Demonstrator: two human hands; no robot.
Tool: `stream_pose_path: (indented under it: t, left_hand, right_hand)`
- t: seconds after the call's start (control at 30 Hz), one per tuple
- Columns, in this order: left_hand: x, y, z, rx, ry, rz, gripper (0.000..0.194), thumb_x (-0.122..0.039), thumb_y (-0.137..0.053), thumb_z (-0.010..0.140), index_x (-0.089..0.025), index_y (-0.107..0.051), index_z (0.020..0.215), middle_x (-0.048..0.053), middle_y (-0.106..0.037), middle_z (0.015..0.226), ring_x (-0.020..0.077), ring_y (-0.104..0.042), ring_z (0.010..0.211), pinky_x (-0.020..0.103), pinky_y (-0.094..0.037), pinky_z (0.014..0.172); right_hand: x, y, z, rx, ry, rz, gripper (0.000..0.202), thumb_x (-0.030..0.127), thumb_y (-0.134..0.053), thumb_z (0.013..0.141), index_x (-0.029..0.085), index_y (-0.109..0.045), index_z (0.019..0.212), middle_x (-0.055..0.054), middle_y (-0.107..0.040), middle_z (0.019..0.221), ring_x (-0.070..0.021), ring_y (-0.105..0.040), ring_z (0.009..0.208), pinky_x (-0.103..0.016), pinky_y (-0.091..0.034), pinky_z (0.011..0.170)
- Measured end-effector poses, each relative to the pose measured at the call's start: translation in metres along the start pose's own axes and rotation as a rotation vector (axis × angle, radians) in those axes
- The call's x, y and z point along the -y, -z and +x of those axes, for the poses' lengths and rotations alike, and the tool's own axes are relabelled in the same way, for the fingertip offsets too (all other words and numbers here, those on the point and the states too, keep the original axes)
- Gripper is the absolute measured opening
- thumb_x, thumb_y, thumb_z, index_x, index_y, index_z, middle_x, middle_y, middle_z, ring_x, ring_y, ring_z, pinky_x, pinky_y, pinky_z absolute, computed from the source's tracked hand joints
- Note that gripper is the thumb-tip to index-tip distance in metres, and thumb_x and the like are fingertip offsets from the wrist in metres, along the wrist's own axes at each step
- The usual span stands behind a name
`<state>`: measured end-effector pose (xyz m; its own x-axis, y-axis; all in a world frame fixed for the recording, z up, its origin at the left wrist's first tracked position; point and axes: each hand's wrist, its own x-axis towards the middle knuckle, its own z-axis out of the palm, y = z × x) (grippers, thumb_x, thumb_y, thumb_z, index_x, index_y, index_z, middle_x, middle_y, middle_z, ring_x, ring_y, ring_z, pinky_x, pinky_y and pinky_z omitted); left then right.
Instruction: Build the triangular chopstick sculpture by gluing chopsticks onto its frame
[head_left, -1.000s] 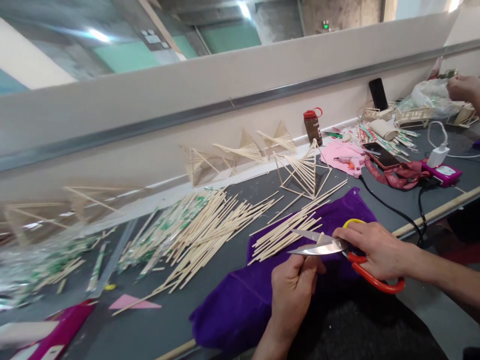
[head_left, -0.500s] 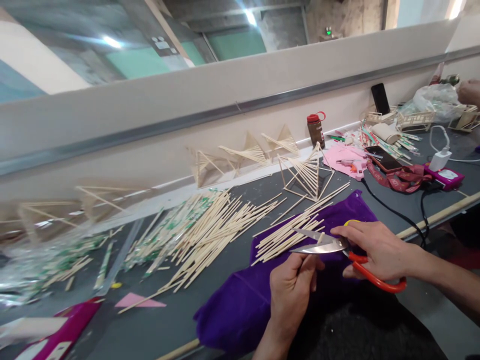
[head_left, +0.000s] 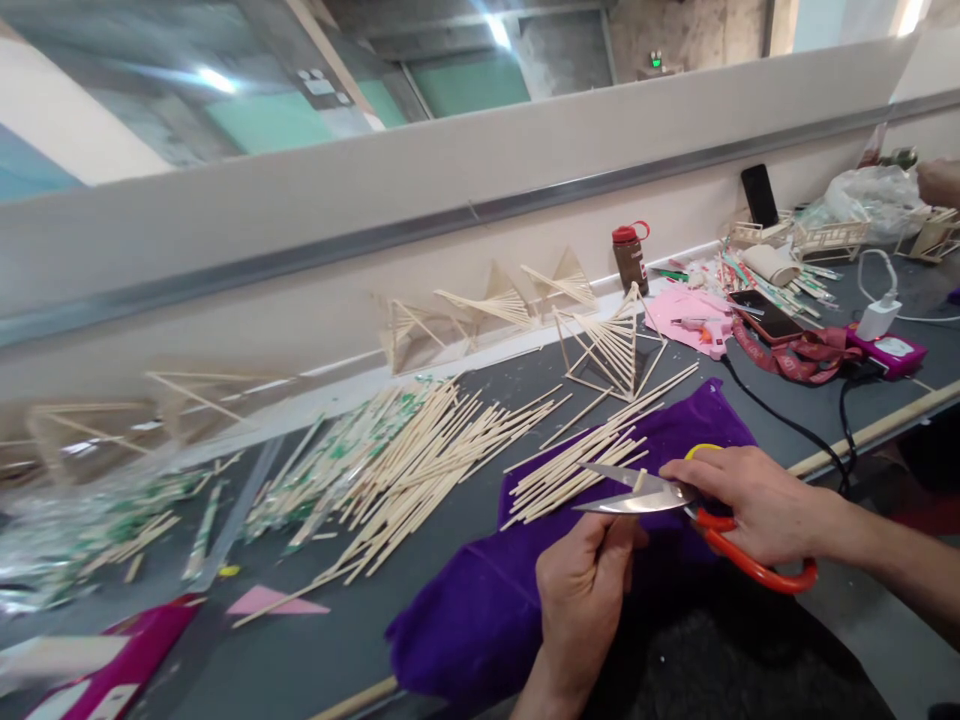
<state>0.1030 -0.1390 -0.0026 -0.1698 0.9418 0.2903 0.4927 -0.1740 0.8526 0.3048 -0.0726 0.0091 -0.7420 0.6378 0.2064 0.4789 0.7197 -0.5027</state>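
Observation:
My right hand [head_left: 750, 505] grips red-handled scissors [head_left: 637, 497], their blades parted and pointing left. Between the blades, the tip of a thin wooden stick [head_left: 640, 480] pokes up. My left hand [head_left: 585, 580] pinches that stick just below the blades; most of it is hidden by the fingers. Under both hands spreads a purple cloth [head_left: 465, 610], with a small bundle of wooden sticks [head_left: 574, 475] lying on its far part. Left of the cloth, a larger pile of wooden sticks [head_left: 442, 450] covers the dark table.
Stick frames [head_left: 611, 345] stand along the wall. A brown bottle [head_left: 628, 258] with a red lid, a pink glue gun [head_left: 709, 328], a phone [head_left: 765, 312] and a power strip [head_left: 889, 352] sit at the right. Plastic-wrapped sticks [head_left: 330, 450] lie left. Another person's hand [head_left: 937, 183] shows far right.
The scissors blades have closed slightly around the stick. Both hands stay in nearly the same place, and the view has shifted a little.

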Motion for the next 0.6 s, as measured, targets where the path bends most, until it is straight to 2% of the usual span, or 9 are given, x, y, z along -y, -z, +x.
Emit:
stream_pose_path:
  t: [0.1,0.2,0.4,0.5,0.6]
  left_hand:
    - [-0.001,-0.001,-0.002,0.007,0.056,-0.031,0.032,-0.035,-0.053,0.086,-0.019,-0.065,0.062,-0.003,-0.050,0.040,0.0108,-0.044,0.034,0.021,-0.036,0.040]
    - [-0.002,-0.003,0.000,0.032,0.122,-0.076,0.032,-0.037,-0.054,0.085,-0.018,-0.064,0.061,-0.004,-0.049,0.040,0.0102,-0.044,0.034,0.021,-0.037,0.041]
    - [0.000,-0.007,0.010,0.033,0.213,-0.216,0.021,-0.037,-0.063,0.077,-0.017,-0.065,0.078,-0.002,-0.062,0.056,0.0091,-0.047,0.038,0.020,-0.036,0.038]
    - [0.001,-0.007,0.010,0.023,0.201,-0.216,0.021,-0.036,-0.061,0.079,-0.017,-0.064,0.071,-0.002,-0.062,0.056,0.0080,-0.045,0.037,0.020,-0.036,0.039]
    - [0.000,-0.004,0.008,0.039,0.181,-0.179,0.026,-0.035,-0.059,0.082,-0.017,-0.065,0.065,-0.002,-0.057,0.048,0.0083,-0.044,0.036,0.020,-0.036,0.041]
  right_hand:
    - [-0.003,-0.002,0.000,-0.005,0.026,-0.021,0.051,0.020,-0.056,0.078,0.016,-0.053,0.129,-0.011,-0.065,0.107,-0.0223,-0.060,0.095,-0.034,-0.046,0.080]
    - [-0.006,-0.002,0.001,-0.006,0.025,-0.057,0.048,0.021,-0.055,0.079,0.017,-0.054,0.126,-0.010,-0.065,0.101,-0.0218,-0.059,0.091,-0.033,-0.045,0.077]
    - [-0.004,0.001,0.005,0.013,-0.053,-0.115,0.045,0.022,-0.055,0.081,0.018,-0.055,0.126,-0.009,-0.065,0.104,-0.0238,-0.061,0.095,-0.035,-0.045,0.077]
    - [-0.002,0.002,0.004,0.011,-0.072,-0.091,0.049,0.033,-0.059,0.083,0.018,-0.054,0.130,-0.010,-0.065,0.110,-0.0250,-0.061,0.099,-0.037,-0.046,0.082]
    - [0.000,0.005,0.002,0.040,-0.111,-0.076,0.066,0.049,-0.068,0.077,0.018,-0.053,0.133,-0.012,-0.064,0.113,-0.0287,-0.061,0.101,-0.040,-0.046,0.086]
